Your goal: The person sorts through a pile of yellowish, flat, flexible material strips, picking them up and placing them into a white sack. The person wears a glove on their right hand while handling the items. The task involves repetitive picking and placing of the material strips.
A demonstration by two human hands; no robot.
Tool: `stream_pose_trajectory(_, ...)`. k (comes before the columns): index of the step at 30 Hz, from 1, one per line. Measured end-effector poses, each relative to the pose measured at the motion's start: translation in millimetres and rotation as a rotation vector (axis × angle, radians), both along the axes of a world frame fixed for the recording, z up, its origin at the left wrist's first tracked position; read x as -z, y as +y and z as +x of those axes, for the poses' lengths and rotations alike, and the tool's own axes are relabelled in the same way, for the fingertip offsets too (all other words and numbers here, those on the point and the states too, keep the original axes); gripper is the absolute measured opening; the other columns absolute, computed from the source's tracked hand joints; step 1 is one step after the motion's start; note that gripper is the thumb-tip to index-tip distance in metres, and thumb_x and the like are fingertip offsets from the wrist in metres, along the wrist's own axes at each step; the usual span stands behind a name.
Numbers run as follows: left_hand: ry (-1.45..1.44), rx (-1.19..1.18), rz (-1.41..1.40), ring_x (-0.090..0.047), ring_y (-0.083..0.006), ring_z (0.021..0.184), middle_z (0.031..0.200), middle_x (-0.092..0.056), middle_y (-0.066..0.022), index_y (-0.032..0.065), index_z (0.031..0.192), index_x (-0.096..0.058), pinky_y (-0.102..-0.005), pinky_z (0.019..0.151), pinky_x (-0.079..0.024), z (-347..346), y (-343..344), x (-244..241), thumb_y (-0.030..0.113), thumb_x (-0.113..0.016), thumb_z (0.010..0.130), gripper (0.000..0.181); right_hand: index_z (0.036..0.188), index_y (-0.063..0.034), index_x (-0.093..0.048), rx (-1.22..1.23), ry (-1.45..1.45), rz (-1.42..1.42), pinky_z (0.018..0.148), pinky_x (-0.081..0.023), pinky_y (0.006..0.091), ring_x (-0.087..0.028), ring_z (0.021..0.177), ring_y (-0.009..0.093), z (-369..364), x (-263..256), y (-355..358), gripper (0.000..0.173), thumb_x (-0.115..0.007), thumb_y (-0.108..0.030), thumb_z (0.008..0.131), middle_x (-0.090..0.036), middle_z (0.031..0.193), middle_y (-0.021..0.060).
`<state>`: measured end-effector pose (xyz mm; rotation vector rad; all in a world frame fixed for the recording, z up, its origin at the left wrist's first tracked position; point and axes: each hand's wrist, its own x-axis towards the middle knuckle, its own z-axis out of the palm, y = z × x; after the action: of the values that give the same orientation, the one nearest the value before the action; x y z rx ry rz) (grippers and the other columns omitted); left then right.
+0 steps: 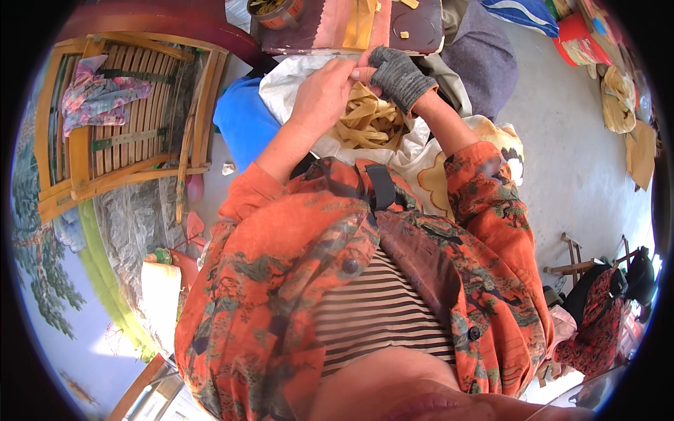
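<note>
My left hand (325, 89) is bare, and its fingertips meet those of my right hand (394, 76) at the near edge of a dark low tabletop (416, 29). A grey knitted fingerless glove covers the right hand. Whatever may be pinched between the fingers is too small or hidden to tell. Just beneath the hands, pale yellow strips (371, 123) lie coiled in an open white sack (287, 79). Ahead, a flat yellow strip (359, 23) rests on pink zigzag-edged cloth (330, 26) across the tabletop.
A round tin (276, 13) holding yellow pieces stands at the tabletop's left, and small yellow scraps (404, 34) lie on the right. Blue cloth (245, 118) flanks the sack. A wooden slatted chair (81, 158) is at left, a red bucket (582, 42) at far right.
</note>
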<state>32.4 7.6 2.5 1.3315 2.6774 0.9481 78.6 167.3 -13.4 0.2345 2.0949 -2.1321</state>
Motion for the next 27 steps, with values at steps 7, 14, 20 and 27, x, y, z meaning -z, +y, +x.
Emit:
stream_pose_trajectory(7,0.377,0.156,-0.064,-0.053,-0.0255,0.081,0.085,-0.052,-0.0041,0.0122,0.089,-0.052,-0.0363,0.067,-0.042,-48,-22,37,0.009,-0.058,0.070,0.019,0.081,0.0030,-0.055,-0.165,0.175,0.387,0.069,-0.042,0.0371,-0.055,0.071,0.029,-1,-7,-4,0.045,-0.053,-0.042,0.079,-0.057,0.072,0.0157)
stream_pose_trajectory(14,0.140,0.014,0.021,-0.056,-0.0230,0.061,0.080,-0.055,-0.0063,0.0062,0.092,-0.050,-0.0344,0.056,-0.045,-62,-8,41,0.011,-0.050,0.083,0.010,0.080,-0.0002,-0.061,0.029,0.351,0.520,0.066,-0.045,0.0328,-0.057,0.067,0.024,-12,1,4,0.030,-0.062,-0.030,0.077,-0.058,0.070,0.0106)
stream_pose_trajectory(20,-0.852,0.034,0.435,-0.041,-0.0036,0.055,0.066,-0.044,0.0041,0.0052,0.104,-0.053,-0.0203,0.053,-0.042,-75,17,37,0.021,-0.048,0.091,0.020,0.074,-0.0030,-0.062,0.115,0.405,1.077,0.063,-0.046,0.0380,-0.060,0.065,0.027,-53,46,59,0.039,-0.056,-0.042,0.079,-0.060,0.063,0.0137)
stream_pose_trajectory(27,-0.805,-0.074,0.375,-0.036,-0.0032,0.055,0.061,-0.039,0.0057,0.0062,0.097,-0.057,-0.0205,0.051,-0.036,-89,29,24,0.025,-0.050,0.090,0.022,0.073,-0.0009,-0.060,0.216,0.156,0.876,0.064,-0.046,0.0388,-0.061,0.066,0.029,-47,-13,42,0.040,-0.054,-0.040,0.080,-0.059,0.061,0.0164)
